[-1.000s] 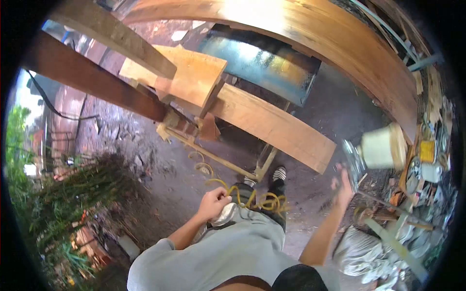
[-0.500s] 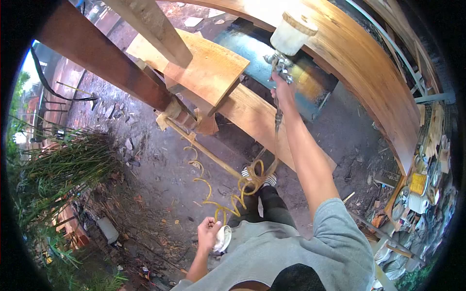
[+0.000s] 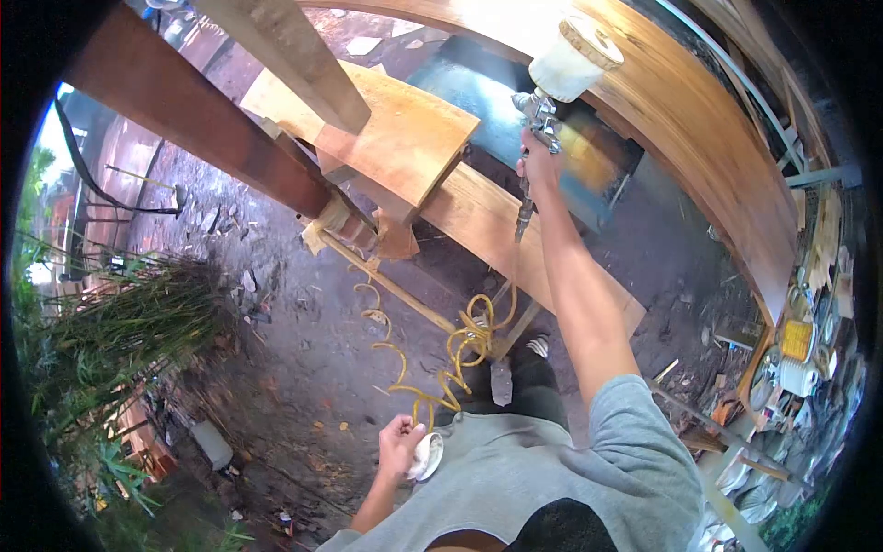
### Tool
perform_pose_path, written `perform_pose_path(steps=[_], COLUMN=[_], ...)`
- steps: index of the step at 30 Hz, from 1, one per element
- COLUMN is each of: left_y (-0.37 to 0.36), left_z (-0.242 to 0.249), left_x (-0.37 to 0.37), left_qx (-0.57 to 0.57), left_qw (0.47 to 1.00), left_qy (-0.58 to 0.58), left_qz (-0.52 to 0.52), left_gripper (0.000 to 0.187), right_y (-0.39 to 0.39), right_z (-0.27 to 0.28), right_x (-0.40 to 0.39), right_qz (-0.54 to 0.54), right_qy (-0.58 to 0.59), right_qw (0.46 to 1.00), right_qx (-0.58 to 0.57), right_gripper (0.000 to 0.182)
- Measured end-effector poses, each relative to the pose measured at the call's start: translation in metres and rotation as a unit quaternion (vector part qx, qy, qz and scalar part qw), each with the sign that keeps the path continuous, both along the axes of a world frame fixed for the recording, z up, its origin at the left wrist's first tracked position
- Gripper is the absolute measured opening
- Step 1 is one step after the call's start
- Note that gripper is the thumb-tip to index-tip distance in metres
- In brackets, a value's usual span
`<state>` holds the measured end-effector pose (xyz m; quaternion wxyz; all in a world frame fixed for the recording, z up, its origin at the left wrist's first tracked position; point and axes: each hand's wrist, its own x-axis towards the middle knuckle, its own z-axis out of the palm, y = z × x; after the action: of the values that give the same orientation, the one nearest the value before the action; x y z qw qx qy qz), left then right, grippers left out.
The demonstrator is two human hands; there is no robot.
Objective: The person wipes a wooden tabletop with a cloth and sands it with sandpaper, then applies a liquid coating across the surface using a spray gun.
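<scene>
My right hand (image 3: pixel 541 166) is wrapped round the grip of a spray gun (image 3: pixel 541 112), arm stretched forward. A white paint cup (image 3: pixel 570 66) with a stained lid tops the gun, overlapping the long varnished board (image 3: pixel 704 138) in this view. From the gun's handle a yellow coiled air hose (image 3: pixel 464 348) runs down in loops toward my waist. My left hand (image 3: pixel 397 443) is closed on the hose near my stomach. Against its palm side sits a white round piece (image 3: pixel 426 456), like a small cup or cloth.
A short wooden board (image 3: pixel 405 120) and a longer plank (image 3: pixel 487 225) lie ahead on supports. Thick beams (image 3: pixel 212 120) slant in from upper left. A dark, shiny sheet (image 3: pixel 469 78) lies beyond. Plants (image 3: pixel 129 322) stand at left; tins and clutter (image 3: pixel 796 354) at right.
The spray gun and my right hand have shifted slightly right and tilted. My feet have moved apart, and the hose loops have swung a little. My left hand keeps its hold.
</scene>
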<state>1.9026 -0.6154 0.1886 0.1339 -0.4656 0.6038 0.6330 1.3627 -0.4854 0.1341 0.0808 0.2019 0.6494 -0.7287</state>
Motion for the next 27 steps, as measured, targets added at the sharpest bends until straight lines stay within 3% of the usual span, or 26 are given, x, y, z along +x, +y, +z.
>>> perform_pose_path(steps=[11,15,22,27], left_y=[0.054,0.092,0.156,0.194], left_z=[0.017,0.014,0.037,0.037], left_x=[-0.004,0.014,0.034,0.04], left_qx=[-0.027,-0.028,-0.058,-0.043], left_qw=[0.996,0.998,0.993,0.997], left_qy=[-0.009,-0.004,-0.005,-0.001], left_qz=[-0.086,-0.053,-0.103,-0.057], left_gripper=[0.009,0.009,0.007,0.006], right_y=[0.095,0.134,0.2,0.232], right_z=[0.011,0.01,0.002,0.007], right_x=[0.055,0.07,0.095,0.108], right_qz=[-0.034,-0.035,-0.028,-0.022], right_qy=[0.005,0.006,0.01,0.011], right_qw=[0.999,0.998,0.998,0.996], right_qx=[-0.029,-0.049,-0.063,-0.084], right_gripper=[0.019,0.018,0.021,0.022])
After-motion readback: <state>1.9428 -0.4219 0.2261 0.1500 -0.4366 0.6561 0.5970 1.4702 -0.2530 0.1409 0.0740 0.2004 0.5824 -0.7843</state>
